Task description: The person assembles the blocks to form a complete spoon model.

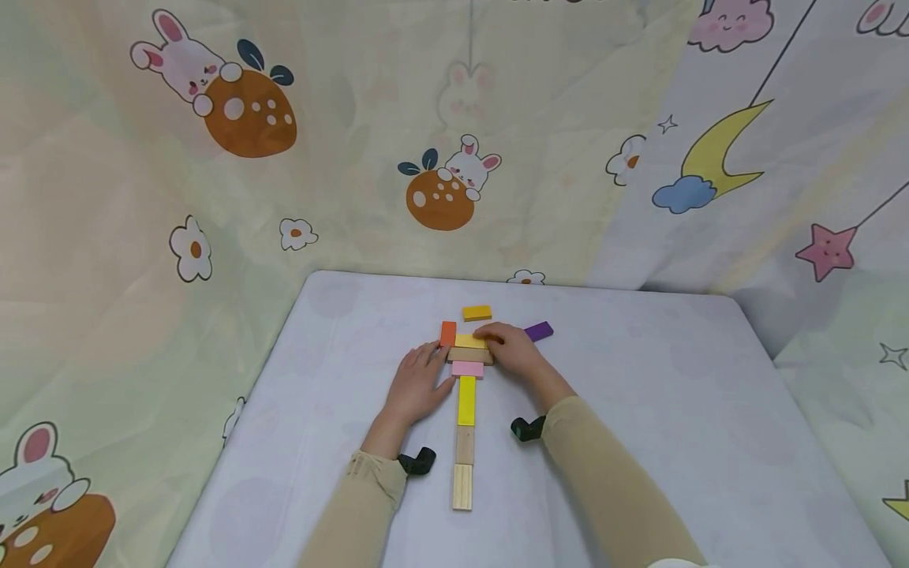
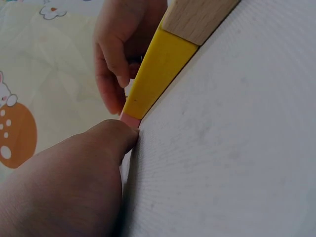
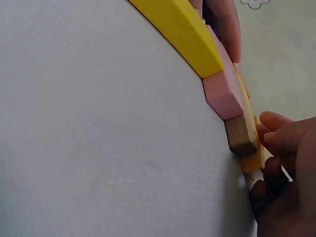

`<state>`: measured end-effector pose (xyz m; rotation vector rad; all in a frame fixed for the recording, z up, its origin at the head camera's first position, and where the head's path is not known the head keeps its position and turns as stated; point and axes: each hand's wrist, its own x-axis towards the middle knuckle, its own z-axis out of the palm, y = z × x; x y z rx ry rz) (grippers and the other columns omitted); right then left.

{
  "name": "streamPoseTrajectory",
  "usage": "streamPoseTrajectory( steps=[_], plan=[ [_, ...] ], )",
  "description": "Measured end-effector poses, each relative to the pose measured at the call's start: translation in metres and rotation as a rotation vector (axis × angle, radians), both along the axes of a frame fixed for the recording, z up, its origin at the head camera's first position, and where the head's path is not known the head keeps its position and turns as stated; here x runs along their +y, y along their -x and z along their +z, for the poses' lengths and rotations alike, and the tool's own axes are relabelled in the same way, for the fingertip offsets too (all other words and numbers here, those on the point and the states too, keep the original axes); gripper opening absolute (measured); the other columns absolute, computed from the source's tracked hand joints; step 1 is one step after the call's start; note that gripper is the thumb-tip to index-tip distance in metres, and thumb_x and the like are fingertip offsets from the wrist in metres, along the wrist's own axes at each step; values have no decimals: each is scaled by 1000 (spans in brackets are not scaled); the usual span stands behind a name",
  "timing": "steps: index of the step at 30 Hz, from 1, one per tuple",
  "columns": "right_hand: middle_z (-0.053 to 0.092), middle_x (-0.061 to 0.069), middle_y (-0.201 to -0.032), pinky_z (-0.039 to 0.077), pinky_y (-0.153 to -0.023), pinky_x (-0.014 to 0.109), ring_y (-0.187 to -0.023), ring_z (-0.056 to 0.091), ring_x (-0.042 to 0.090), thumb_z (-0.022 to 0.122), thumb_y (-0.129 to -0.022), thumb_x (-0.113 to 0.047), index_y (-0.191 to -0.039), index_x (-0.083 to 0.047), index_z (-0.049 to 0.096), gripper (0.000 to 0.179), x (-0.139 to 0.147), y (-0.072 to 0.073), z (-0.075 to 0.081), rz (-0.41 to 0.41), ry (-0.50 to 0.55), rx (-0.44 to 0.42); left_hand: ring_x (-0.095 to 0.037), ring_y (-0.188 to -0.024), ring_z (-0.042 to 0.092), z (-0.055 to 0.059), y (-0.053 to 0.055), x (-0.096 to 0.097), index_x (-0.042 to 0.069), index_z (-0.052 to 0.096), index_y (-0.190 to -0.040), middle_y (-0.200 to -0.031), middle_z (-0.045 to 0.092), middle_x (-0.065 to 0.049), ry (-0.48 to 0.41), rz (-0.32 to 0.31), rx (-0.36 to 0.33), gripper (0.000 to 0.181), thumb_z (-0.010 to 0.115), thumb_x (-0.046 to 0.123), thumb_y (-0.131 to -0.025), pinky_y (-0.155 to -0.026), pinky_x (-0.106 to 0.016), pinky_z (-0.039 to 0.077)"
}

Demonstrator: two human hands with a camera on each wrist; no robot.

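A column of wooden blocks lies on the table, topped by cross-laid ones. My left hand (image 1: pixel 416 384) rests along their left side, its fingers fairly straight, fingertips by the orange block (image 1: pixel 447 333) and thumb at the pink block (image 1: pixel 467 369). At the far end, my right hand (image 1: pixel 517 353) holds the right end of a golden-yellow block (image 1: pixel 469 341) with curled fingers. That block lies against the far side of a plain wood block (image 1: pixel 470 356). In the right wrist view, the right fingers (image 3: pixel 284 136) are close round its end. Below the pink block runs a bright yellow block (image 1: pixel 466 401).
Two plain wood blocks, one brownish (image 1: pixel 465 446) and one pale (image 1: pixel 462 487), continue the column toward me. A loose yellow block (image 1: pixel 476 312) lies beyond the row, and a purple block (image 1: pixel 539 331) lies right of my right hand. A patterned cloth (image 1: pixel 355 158) hangs behind the table (image 1: pixel 675 442).
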<state>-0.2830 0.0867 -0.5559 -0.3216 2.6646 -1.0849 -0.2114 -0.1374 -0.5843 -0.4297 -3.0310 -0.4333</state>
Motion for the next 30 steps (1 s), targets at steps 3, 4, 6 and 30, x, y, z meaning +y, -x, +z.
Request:
streamPoseTrajectory(
  steps=[3,4,6,30],
  plan=[
    [60,-3,-137,40,-115,48,-135,49,23,50,-103,-18,-123,-28,67,28,1,0,0,-2,3,-2,-24,-146,33,0,0,0,23,34,-155,-159,34,-3,-1,2,-3,69,54,52,-97,-125,-44,21],
    [60,-3,-136,40,-115,48,-134,49,23,50,-103,-18,-123,-27,67,28,1,0,0,2,-1,-2,-24,-146,33,0,0,0,23,34,-155,-159,34,-2,2,3,-6,69,54,52,-97,-125,-44,21],
    [60,-2,-136,40,-114,49,-134,49,24,50,-103,-18,-122,-27,68,28,1,1,1,15,-14,4,-24,-146,32,-1,0,0,23,33,-155,-159,34,-2,5,4,-11,69,54,53,-97,-125,-44,20],
    [61,-4,-133,43,-112,48,-132,51,23,49,-102,-16,-121,-28,68,29,13,-4,11,-37,18,86,-23,-146,32,-5,1,0,24,34,-155,-159,35,-1,1,10,5,70,56,53,-95,-125,-45,21]
  ],
)
